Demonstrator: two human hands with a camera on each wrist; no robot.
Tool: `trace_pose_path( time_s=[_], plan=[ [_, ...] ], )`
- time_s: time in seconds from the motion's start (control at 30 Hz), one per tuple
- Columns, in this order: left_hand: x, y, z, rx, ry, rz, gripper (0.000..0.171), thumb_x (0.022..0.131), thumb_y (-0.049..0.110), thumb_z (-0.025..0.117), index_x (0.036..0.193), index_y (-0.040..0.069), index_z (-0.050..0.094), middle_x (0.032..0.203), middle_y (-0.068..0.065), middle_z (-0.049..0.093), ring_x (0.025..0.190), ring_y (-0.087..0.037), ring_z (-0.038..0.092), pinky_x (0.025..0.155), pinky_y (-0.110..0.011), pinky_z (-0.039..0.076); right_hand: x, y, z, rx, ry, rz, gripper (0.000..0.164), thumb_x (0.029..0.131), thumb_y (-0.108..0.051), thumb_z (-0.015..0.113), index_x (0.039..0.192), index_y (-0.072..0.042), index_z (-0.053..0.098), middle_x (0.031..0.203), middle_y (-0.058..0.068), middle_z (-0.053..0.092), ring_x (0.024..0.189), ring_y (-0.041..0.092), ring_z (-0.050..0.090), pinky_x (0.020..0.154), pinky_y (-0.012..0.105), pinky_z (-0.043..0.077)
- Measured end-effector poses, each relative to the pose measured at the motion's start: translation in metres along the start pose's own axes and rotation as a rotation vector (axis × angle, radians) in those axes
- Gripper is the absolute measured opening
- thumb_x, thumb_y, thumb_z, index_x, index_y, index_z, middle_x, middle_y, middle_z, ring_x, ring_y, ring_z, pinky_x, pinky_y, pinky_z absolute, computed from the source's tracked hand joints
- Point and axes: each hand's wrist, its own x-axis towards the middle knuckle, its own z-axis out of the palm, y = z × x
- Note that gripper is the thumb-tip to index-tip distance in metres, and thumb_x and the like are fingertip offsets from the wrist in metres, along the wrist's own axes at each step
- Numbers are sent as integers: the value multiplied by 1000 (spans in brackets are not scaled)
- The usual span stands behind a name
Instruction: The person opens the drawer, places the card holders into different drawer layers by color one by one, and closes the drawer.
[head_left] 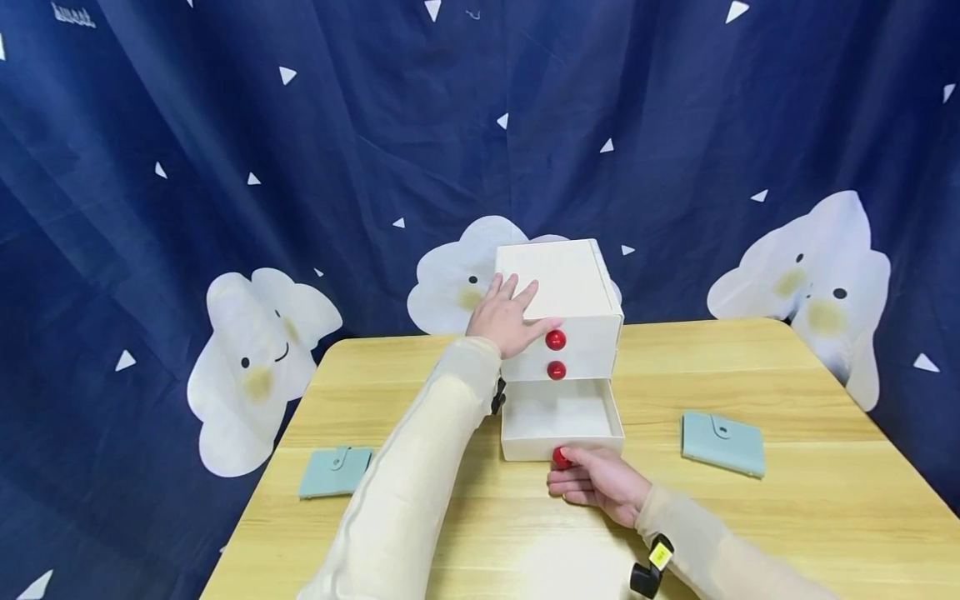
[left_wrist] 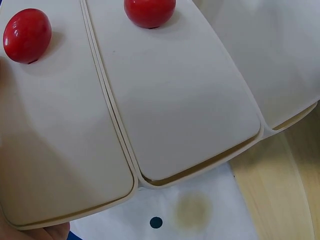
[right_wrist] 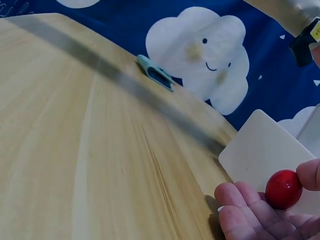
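Observation:
A white three-drawer box [head_left: 558,279] with round red knobs stands at the middle of the table. Its bottom drawer [head_left: 517,450] is pulled out towards me, and the inside shows bare white. The two upper drawers are closed; their fronts fill much of the left wrist view, with the middle drawer front [left_wrist: 185,100] at centre. My left hand [head_left: 504,323] rests on the box's top left edge, fingers spread and straight, thumb across the front near the top knob. With thumb and fingers, my right hand [head_left: 600,485] pinches the bottom drawer's red knob [right_wrist: 284,189].
A light blue snap wallet [head_left: 336,472] lies on the left of the wooden table [head_left: 810,517]. Another light blue wallet [head_left: 722,443] lies to the right of the box. A dark blue curtain [head_left: 360,125] with clouds and white triangles hangs behind the table.

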Motion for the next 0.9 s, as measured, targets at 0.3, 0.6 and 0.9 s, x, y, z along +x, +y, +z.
trace_pose_path(
  time_s=[0.3, 0.6, 0.9],
  plan=[
    [0, 1, 0, -1, -1, -2, 87, 82, 83, 31, 152, 30, 28, 159, -7, 19, 147, -30, 6, 117, -42, 16, -10, 5, 0, 9, -20, -5, 56, 96, -34, 55, 128, 11, 44, 107, 22, 67, 92, 27, 69, 77, 32, 55],
    [1, 1, 1, -1, -14, -9, 88, 82, 83, 30, 153, 30, 26, 160, -6, 17, 147, -29, 5, 117, -41, 15, -13, 9, 2, 21, -30, -6, 52, 97, -33, 54, 125, 10, 47, 105, 21, 68, 91, 25, 69, 76, 31, 55],
    [3, 0, 2, -6, -13, -3, 88, 82, 83, 31, 152, 30, 28, 159, -7, 18, 147, -30, 5, 117, -42, 15, -13, 9, 1, 44, -38, 8, 53, 97, -32, 55, 127, 10, 45, 106, 22, 68, 90, 25, 70, 76, 31, 56]
  ],
)
